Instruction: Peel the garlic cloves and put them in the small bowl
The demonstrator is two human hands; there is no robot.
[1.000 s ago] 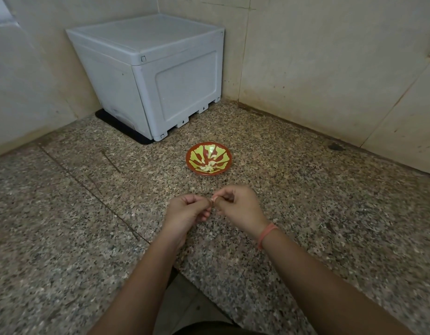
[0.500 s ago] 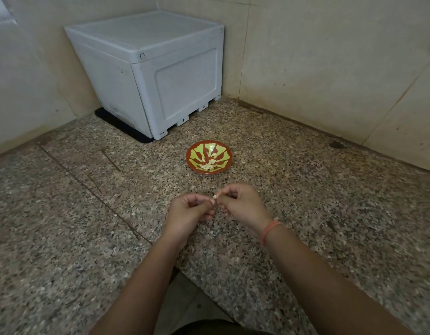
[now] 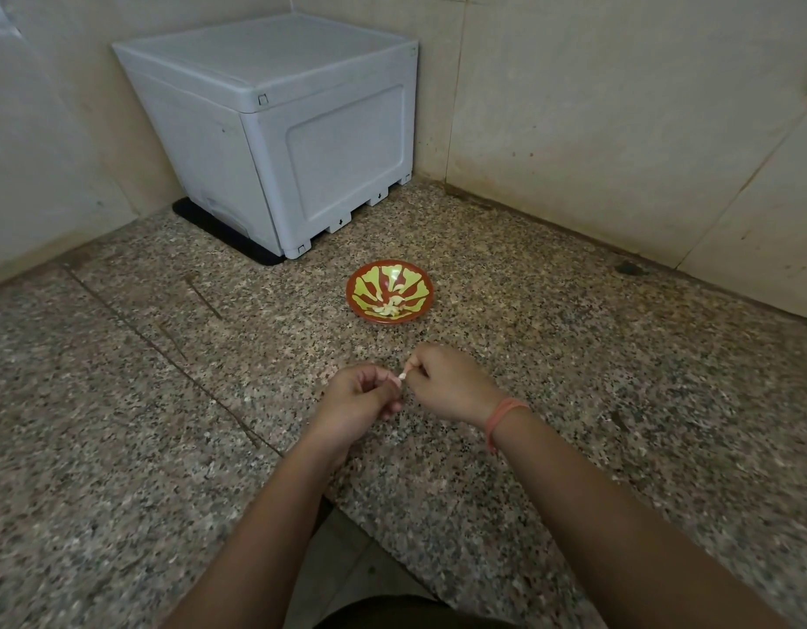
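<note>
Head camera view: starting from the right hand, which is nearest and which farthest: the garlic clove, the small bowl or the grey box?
1. garlic clove: pinched at the fingertips of the right hand, on its left side.
2. small bowl: on the floor just beyond the hand.
3. grey box: in the far corner, off to the left.

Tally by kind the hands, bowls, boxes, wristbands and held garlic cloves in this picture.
hands: 2, left hand and right hand
small bowl: 1
grey box: 1
wristband: 1
garlic clove, held: 1
Total: 6
</note>
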